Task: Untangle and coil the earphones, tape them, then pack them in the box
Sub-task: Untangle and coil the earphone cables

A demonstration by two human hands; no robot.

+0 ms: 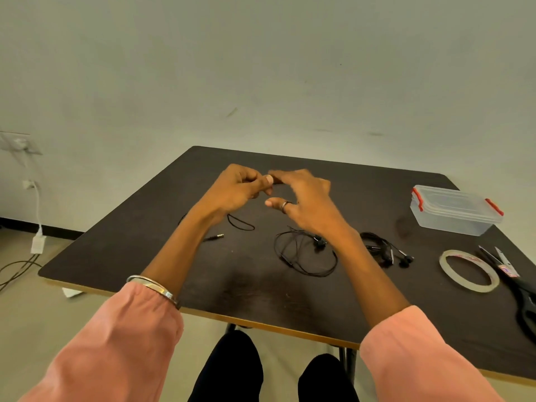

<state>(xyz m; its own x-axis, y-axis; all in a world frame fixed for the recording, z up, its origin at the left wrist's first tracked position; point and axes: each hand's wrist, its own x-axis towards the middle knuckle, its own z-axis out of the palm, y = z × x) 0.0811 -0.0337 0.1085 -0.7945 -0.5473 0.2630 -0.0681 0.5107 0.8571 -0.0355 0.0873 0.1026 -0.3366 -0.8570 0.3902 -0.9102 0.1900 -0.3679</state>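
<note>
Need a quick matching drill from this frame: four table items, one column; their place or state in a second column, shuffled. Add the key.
Items
1. plastic box
2. tape roll
3. scissors
4. audio plug

Place or state
A. lying flat, between the bundled earphones and the scissors
B. far right of the table, lid on, red clips
C. on the table below the left forearm
D. at the right edge of the view, partly cut off

Pairs: 1-B, 2-A, 3-D, 4-C

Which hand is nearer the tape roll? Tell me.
Right. The right hand is raised above the table's middle, on the tape roll side; the left hand is beside it, farther from the roll.
</note>
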